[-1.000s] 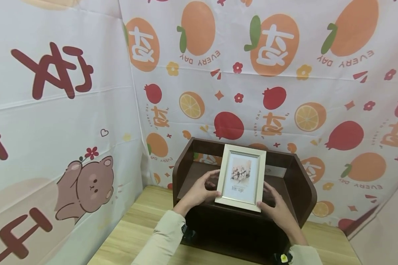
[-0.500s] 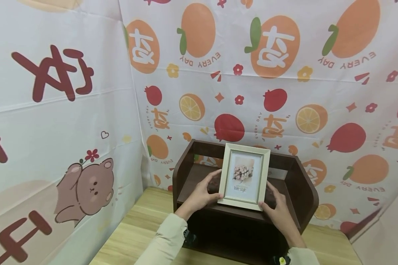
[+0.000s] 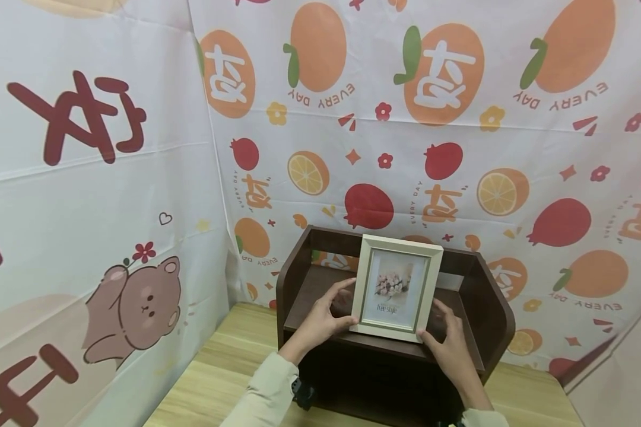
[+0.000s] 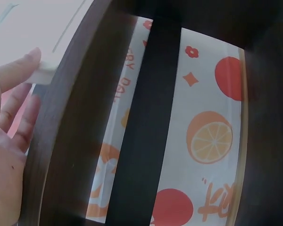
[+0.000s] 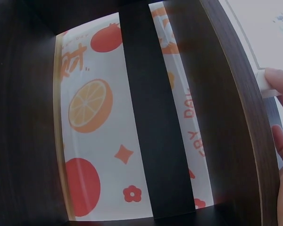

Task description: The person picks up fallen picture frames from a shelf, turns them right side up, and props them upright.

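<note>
A cream photo frame (image 3: 357, 296) stands on the upper shelf of a dark brown desktop rack (image 3: 288, 284), near the shelf's front edge, leaning back a little. Behind its glass is a flower picture with "free style" printed below. My left hand (image 3: 320, 320) holds the lower left side, thumb on the front and fingers spread round behind. On the lower right side my right hand (image 3: 453, 347) does the same. In the left wrist view the left thumb (image 4: 23, 68) presses the frame's corner; in the right wrist view the right thumb (image 5: 279, 81) meets the opposite corner.
The rack stands on a light wooden table (image 3: 213, 367), with raised sides and a back rail (image 3: 333, 239). Below its shelf is a dark compartment (image 3: 374, 379). A fruit-print cloth (image 3: 352, 136) hangs right behind, and a bear-print cloth (image 3: 133, 308) on the left.
The photo frame has shifted slightly right and turned a little, its upper right corner moving right. Both hands stay at its lower sides throughout.
</note>
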A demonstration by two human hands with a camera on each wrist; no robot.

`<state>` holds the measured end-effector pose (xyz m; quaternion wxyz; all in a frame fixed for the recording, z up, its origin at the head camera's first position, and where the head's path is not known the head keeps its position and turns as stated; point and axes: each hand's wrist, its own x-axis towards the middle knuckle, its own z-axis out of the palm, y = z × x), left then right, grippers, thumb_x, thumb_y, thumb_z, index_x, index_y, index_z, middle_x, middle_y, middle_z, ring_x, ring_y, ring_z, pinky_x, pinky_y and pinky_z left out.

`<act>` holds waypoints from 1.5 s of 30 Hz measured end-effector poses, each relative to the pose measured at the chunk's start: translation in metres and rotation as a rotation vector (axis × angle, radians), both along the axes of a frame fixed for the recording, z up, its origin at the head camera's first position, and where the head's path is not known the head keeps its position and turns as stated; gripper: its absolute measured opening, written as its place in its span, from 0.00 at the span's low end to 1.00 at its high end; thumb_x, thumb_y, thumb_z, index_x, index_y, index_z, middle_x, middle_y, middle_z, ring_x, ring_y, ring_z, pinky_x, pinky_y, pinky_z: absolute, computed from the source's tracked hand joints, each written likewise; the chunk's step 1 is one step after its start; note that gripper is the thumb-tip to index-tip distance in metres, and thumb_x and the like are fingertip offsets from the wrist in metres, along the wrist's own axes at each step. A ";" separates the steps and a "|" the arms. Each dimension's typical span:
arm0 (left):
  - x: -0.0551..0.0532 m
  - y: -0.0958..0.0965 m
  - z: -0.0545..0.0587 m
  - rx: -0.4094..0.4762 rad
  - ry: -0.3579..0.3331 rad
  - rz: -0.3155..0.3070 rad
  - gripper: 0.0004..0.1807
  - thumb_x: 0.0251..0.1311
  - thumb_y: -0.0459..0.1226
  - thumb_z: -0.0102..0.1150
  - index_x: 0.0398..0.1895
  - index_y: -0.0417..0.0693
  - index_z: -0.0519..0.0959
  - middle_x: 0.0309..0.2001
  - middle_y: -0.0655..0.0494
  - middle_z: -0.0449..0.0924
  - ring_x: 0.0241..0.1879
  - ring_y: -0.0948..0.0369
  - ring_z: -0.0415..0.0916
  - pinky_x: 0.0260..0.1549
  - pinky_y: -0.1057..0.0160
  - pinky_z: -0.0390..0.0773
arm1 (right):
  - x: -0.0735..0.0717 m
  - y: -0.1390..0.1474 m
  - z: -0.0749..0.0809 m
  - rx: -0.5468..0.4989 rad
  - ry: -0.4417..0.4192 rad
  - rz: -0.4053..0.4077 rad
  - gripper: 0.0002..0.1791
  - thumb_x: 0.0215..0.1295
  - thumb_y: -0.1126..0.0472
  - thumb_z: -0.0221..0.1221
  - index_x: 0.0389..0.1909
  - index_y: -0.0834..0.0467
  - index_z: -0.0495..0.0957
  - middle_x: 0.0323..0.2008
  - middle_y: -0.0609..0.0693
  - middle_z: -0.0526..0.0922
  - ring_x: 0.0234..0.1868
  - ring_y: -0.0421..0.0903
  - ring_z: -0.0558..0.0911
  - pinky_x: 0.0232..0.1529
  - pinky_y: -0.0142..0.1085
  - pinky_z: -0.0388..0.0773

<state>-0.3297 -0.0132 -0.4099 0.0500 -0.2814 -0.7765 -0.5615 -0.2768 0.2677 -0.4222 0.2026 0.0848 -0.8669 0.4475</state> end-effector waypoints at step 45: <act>-0.004 -0.010 0.006 0.023 -0.125 -0.144 0.25 0.59 0.34 0.65 0.60 0.44 0.74 0.50 0.41 0.76 0.47 0.53 0.76 0.46 0.66 0.75 | 0.001 0.002 0.001 -0.067 0.039 -0.010 0.28 0.63 0.64 0.63 0.62 0.58 0.64 0.49 0.39 0.74 0.44 0.24 0.71 0.42 0.26 0.66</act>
